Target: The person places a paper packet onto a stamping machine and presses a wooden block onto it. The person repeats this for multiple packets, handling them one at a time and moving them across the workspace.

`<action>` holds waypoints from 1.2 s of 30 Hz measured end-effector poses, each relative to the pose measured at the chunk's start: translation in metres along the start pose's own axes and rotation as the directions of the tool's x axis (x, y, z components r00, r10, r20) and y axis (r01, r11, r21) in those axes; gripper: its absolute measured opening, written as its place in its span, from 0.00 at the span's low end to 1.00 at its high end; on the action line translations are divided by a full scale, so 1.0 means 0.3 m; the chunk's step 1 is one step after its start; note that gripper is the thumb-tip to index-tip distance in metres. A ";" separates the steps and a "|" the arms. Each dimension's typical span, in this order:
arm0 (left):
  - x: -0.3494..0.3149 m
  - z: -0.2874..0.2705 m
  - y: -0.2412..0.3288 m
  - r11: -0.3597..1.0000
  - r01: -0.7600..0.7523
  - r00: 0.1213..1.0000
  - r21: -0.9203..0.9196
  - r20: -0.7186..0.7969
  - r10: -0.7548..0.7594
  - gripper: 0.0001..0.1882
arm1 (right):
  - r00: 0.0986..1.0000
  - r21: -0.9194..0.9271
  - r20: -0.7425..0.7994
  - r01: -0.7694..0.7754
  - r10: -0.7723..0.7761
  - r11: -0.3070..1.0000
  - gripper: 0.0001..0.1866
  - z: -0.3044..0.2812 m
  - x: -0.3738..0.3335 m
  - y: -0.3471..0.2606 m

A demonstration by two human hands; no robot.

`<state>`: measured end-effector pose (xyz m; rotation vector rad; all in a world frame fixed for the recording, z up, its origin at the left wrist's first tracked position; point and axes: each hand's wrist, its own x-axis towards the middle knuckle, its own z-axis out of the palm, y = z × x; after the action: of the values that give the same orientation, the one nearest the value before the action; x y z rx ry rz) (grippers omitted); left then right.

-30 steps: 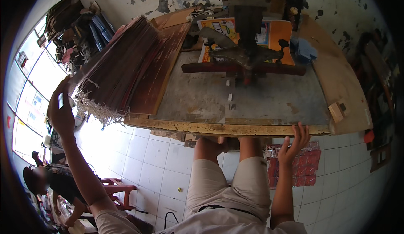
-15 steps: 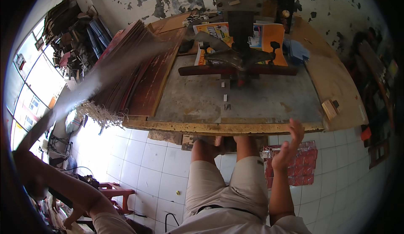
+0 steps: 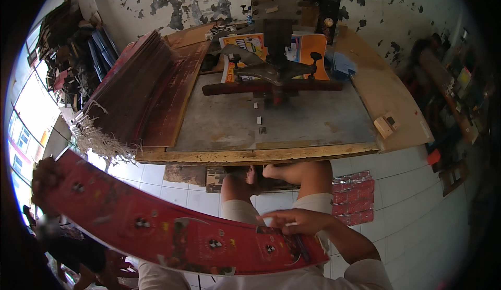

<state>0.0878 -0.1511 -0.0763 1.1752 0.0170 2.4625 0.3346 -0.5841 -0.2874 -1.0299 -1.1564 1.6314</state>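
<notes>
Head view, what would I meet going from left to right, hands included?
Left hand, stack of dark sheets, right hand, red packets on the floor, small wooden block.

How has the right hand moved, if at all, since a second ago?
Yes: the right hand moved left and back, away from the table's front edge.

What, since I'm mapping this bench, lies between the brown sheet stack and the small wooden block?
Mainly a flat grey plate bearing small white pieces, in the head view.
</notes>
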 end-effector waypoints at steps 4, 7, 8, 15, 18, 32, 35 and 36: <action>-0.302 0.077 -0.056 0.924 0.336 0.938 -0.182 0.159 -0.309 0.20 | 0.954 0.004 -0.253 -0.163 0.159 0.987 0.31 0.044 -0.234 0.110; -0.477 0.116 -0.040 0.886 0.462 0.791 0.042 0.433 -0.433 0.20 | 0.847 0.173 -0.525 0.003 0.090 0.985 0.31 0.091 -0.453 0.164; -0.529 0.126 -0.029 0.896 0.397 0.715 0.201 0.545 -0.439 0.20 | 0.774 0.175 -0.630 0.068 0.059 0.982 0.31 0.111 -0.528 0.147; -0.897 0.119 -0.064 0.740 0.484 0.086 0.467 0.816 -0.571 0.18 | 0.377 -0.046 -0.926 -0.069 -0.017 0.997 0.37 0.245 -0.868 0.077; -0.960 0.143 -0.037 0.890 0.241 0.078 0.388 0.906 -0.416 0.20 | 0.328 -0.031 -0.945 -0.081 -0.003 0.996 0.40 0.264 -0.837 0.064; -1.051 0.151 0.024 0.978 -0.027 -0.081 0.206 0.975 -0.207 0.33 | 0.560 0.017 -0.824 0.172 -0.084 0.985 0.44 0.211 -0.205 0.040; -1.047 0.155 0.034 0.976 -0.054 -0.095 0.213 0.971 -0.218 0.32 | 0.606 0.068 -0.795 0.139 -0.030 0.988 0.44 0.217 -0.208 0.014; -1.047 0.157 0.037 0.975 -0.065 -0.098 0.214 0.971 -0.220 0.32 | 0.623 0.088 -0.783 0.117 -0.004 0.989 0.44 0.212 -0.210 0.000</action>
<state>0.2950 -0.2843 -0.2771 2.7331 -0.1078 0.7553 0.2930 -0.6597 -0.2639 -1.3948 -0.4588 0.9698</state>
